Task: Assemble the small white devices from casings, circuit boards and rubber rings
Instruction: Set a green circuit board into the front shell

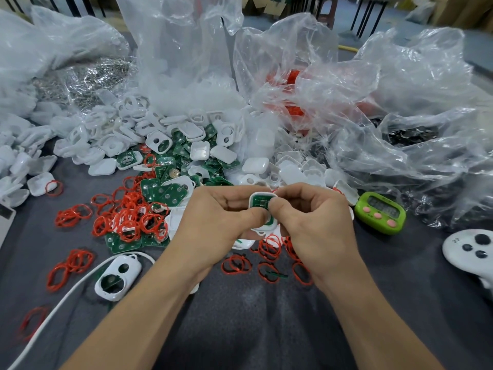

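Both hands meet at the middle of the grey mat. My left hand (213, 220) and my right hand (312, 217) grip a small white casing (260, 202) with a green circuit board seated inside it, both thumbs pressing on the board. Behind the hands lies a heap of white casings (149, 134) mixed with green circuit boards (165, 192). Red rubber rings (128, 214) are scattered to the left and below the hands. A white two-hole casing (117, 276) lies at the lower left.
Crumpled clear plastic bags (373, 102) tower behind and to the right. A green timer (380, 212) sits right of my hands, and a white controller (469, 249) lies at the right edge. A white cable (66, 292) crosses the lower left.
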`<state>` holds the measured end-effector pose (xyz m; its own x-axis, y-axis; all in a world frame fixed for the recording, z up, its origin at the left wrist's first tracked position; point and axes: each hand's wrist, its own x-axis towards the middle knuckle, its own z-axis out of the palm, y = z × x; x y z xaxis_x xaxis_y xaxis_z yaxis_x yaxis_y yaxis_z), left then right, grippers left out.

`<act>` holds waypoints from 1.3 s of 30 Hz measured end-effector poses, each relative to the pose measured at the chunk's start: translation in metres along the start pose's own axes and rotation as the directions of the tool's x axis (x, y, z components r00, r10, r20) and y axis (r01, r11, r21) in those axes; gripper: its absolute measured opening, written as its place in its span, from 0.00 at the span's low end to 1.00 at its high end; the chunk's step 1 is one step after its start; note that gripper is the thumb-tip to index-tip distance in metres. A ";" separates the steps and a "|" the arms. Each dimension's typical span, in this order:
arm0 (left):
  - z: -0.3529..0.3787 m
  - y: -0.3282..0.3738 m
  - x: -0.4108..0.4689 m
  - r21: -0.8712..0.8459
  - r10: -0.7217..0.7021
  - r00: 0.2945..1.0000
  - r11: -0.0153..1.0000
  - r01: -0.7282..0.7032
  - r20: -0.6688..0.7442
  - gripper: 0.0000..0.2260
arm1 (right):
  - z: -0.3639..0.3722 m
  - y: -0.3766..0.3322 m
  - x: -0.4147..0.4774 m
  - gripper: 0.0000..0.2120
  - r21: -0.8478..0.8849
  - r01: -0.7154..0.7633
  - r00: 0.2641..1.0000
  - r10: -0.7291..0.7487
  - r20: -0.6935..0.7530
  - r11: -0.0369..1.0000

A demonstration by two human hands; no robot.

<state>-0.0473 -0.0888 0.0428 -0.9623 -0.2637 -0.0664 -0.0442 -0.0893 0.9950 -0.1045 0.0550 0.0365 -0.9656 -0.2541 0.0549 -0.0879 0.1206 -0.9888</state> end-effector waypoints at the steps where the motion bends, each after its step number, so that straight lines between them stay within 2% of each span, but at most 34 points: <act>1: 0.001 -0.001 0.000 0.001 -0.002 1.000 1.000 0.002 0.004 0.16 | 0.000 0.001 0.000 0.08 -0.021 0.006 1.000 -0.006 -0.011 1.000; 6: 0.003 -0.003 0.000 0.019 -0.005 1.000 1.000 0.005 0.022 0.15 | 0.003 0.002 0.000 0.08 -0.074 0.015 0.996 -0.022 -0.092 0.997; 9: 0.001 -0.003 0.000 0.020 0.000 1.000 1.000 -0.001 0.028 0.15 | 0.005 0.000 -0.001 0.03 -0.010 -0.014 0.998 0.013 -0.057 1.000; 14: 0.001 -0.006 0.001 0.009 -0.006 1.000 1.000 0.006 0.023 0.14 | 0.003 0.000 -0.001 0.09 -0.089 0.014 0.997 -0.020 -0.070 0.996; 19: 0.004 -0.007 0.002 0.017 -0.009 1.000 1.000 0.008 0.017 0.14 | 0.004 0.003 -0.003 0.09 -0.138 0.004 0.991 -0.022 -0.128 0.990; 21: 0.005 -0.007 0.002 0.021 -0.005 1.000 1.000 0.005 0.017 0.14 | 0.004 0.003 -0.003 0.08 -0.126 -0.007 0.993 -0.008 -0.118 0.992; 24: 0.003 -0.007 0.001 0.015 0.002 1.000 1.000 -0.002 0.014 0.14 | 0.003 0.000 -0.002 0.01 -0.090 -0.029 0.998 0.023 -0.067 0.996; 26: 0.003 -0.007 0.000 0.011 0.012 1.000 1.000 -0.012 0.015 0.13 | 0.003 -0.001 -0.003 0.04 -0.109 -0.021 0.999 0.016 -0.044 0.994; 30: 0.003 -0.008 0.001 0.064 0.038 0.999 0.997 -0.038 0.012 0.13 | 0.002 -0.003 -0.001 0.07 -0.143 -0.018 1.000 0.017 -0.008 0.990; 39: 0.004 -0.011 0.000 0.213 0.059 0.998 0.975 -0.058 0.000 0.17 | 0.002 -0.001 -0.001 0.04 -0.247 -0.034 0.999 0.024 -0.042 0.968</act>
<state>-0.0475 -0.0839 0.0317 -0.9632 -0.2687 -0.0071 -0.0445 0.1331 0.9901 -0.1032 0.0529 0.0373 -0.9769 -0.2106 0.0367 -0.1130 0.3629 -0.9250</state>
